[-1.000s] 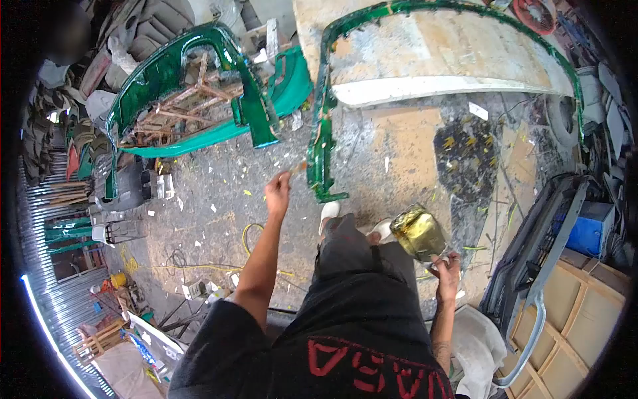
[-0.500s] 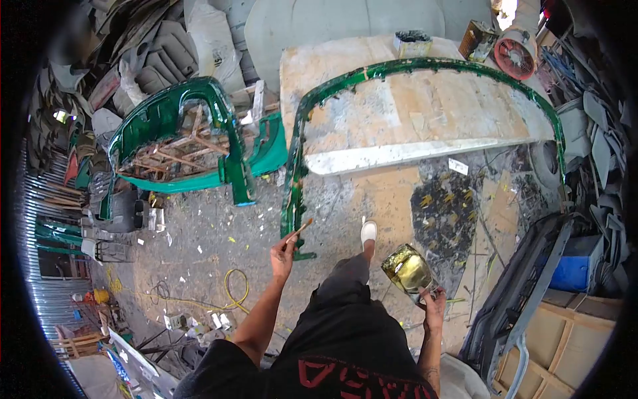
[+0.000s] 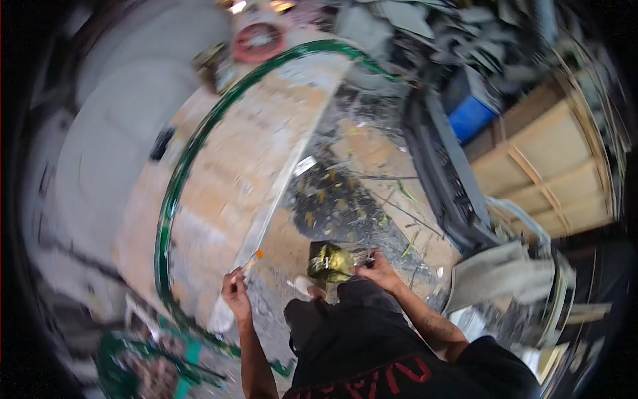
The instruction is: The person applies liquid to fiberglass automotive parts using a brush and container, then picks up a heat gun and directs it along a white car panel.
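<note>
Since the earlier frame the view has swung rightward, and the orange-tipped stick [image 3: 258,255], then beside the end of the green strip [image 3: 181,176], now shows against the white-edged tabletop [image 3: 232,159]. The left grip [image 3: 236,292] is closed, fingertips pinching the stick's lower end. The right grip [image 3: 379,271] is closed too, holding the near side of a shiny gold container [image 3: 330,261] in front of the dark trousers [image 3: 319,322]. For a tidy carry, I would keep that container level and the stick's tip clear of the clothing and white edge. Its inside gleams yellow; glare and blur hide whether any liquid is in it. Farther out, the strip curves around above the tabletop's surface; whether they touch I cannot tell. At the upper right stands a blue box [image 3: 470,120], its contents indistinct.
</note>
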The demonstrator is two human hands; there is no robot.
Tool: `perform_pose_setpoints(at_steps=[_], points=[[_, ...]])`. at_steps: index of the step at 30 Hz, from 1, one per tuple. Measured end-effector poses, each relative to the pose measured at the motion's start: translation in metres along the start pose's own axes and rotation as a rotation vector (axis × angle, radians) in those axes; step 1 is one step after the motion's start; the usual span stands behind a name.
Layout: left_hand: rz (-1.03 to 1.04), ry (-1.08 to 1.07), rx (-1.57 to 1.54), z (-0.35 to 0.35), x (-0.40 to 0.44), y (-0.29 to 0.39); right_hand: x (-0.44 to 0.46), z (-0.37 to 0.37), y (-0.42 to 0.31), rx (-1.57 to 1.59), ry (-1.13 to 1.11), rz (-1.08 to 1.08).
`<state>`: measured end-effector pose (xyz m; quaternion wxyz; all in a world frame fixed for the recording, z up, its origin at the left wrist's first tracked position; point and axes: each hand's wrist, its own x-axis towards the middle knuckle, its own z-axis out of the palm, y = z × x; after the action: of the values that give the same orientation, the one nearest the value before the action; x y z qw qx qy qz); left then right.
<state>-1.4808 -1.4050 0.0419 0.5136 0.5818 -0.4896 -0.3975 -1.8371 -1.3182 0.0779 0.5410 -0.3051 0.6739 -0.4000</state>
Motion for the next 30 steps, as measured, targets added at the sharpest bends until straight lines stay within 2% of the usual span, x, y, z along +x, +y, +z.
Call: perform_pose_setpoints(at_steps=[2,4,7,8,14,18,19,21,22,23,25,27,29,30], points=[[0.06,-0.062,0.014,0.02,0.036,0.015,0.007,-0.005,-0.001,0.029,0.054,-0.007],[-0.079,-0.098,0.001,0.041,0.064,0.037,0.016,-0.007,-0.012,0.129,0.031,-0.019],[-0.018,-0.168,-0.052,0.09,0.109,0.058,0.05,-0.021,-0.02,0.102,0.109,0.044],[-0.006,-0.18,-0.049,0.107,0.119,0.062,0.059,-0.026,-0.021,0.22,0.105,-0.012],[-0.028,-0.219,-0.167,0.24,0.15,0.075,0.146,-0.107,-0.019,0.252,0.128,0.05],[-0.066,-0.241,-0.122,0.334,0.16,0.095,0.196,-0.166,-0.041,0.309,0.144,0.05],[-0.066,-0.232,-0.112,0.357,0.164,0.101,0.206,-0.184,-0.056,0.315,0.168,0.024],[-0.088,-0.381,-0.036,0.401,0.173,0.112,0.228,-0.223,-0.097,0.32,0.22,-0.036],[-0.091,-0.37,-0.025,0.423,0.178,0.118,0.234,-0.245,-0.122,0.28,0.217,0.071],[-0.056,-0.429,0.016,0.445,0.183,0.124,0.249,-0.258,-0.115,0.281,0.202,0.079],[-0.027,-0.479,0.061,0.487,0.193,0.138,0.283,-0.283,-0.114,0.361,0.278,-0.141],[0.137,-0.591,0.133,0.522,0.204,0.154,0.298,-0.307,-0.141,0.355,0.267,-0.12],[0.13,-0.601,0.158,0.552,0.218,0.159,0.317,-0.328,-0.163,0.393,0.277,-0.197],[0.131,-0.609,0.114,0.567,0.225,0.159,0.321,-0.339,-0.178,0.316,0.323,-0.147]])
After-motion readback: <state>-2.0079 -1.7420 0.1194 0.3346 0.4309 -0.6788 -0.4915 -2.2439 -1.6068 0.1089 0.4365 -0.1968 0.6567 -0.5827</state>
